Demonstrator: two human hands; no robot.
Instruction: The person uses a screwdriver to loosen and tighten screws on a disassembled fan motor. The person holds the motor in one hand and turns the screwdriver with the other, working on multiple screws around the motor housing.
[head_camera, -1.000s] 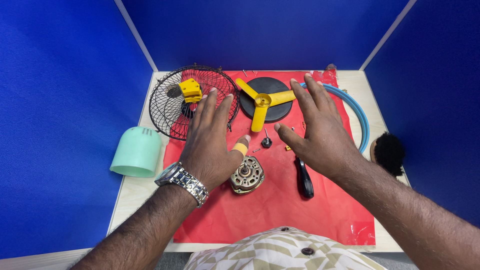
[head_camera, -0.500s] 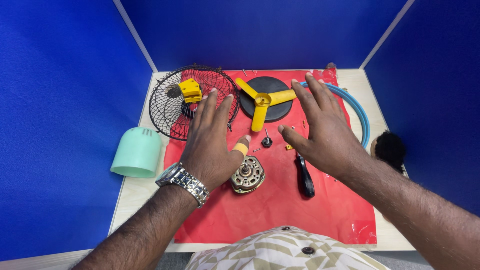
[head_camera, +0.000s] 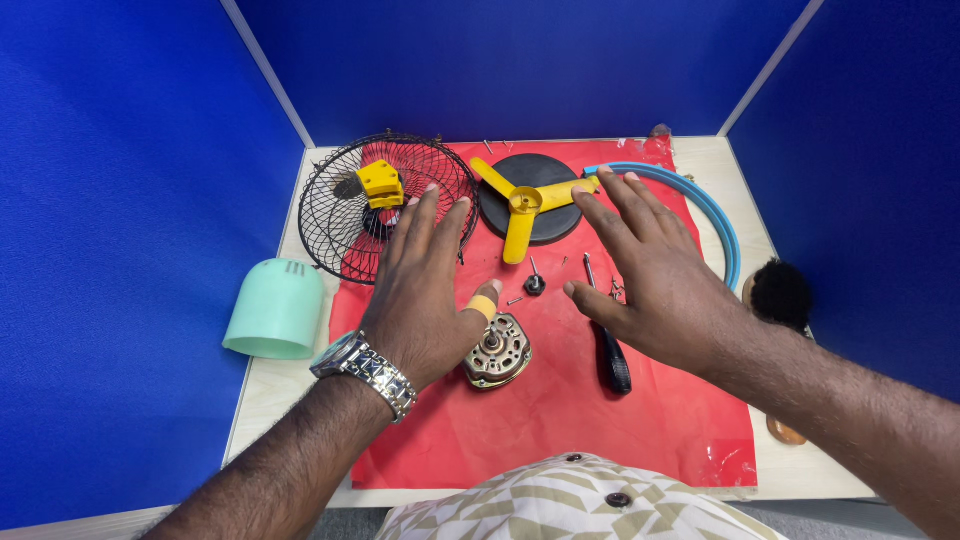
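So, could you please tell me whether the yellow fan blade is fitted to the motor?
No: the fan blade lies apart from the motor.

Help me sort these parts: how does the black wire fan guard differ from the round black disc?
The black wire fan guard is open mesh, larger, with a yellow block at its hub; the round black disc is solid, smaller, with a yellow three-blade propeller on it. Both are round, black, on the red mat.

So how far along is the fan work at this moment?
Done: the fan lies in parts on the red mat: wire guard, yellow blade on the black disc, motor, blue ring, green cover. In hand: nothing; left hand and right hand hover open above the mat. Left: no two parts are joined; the screwdriver lies untouched.
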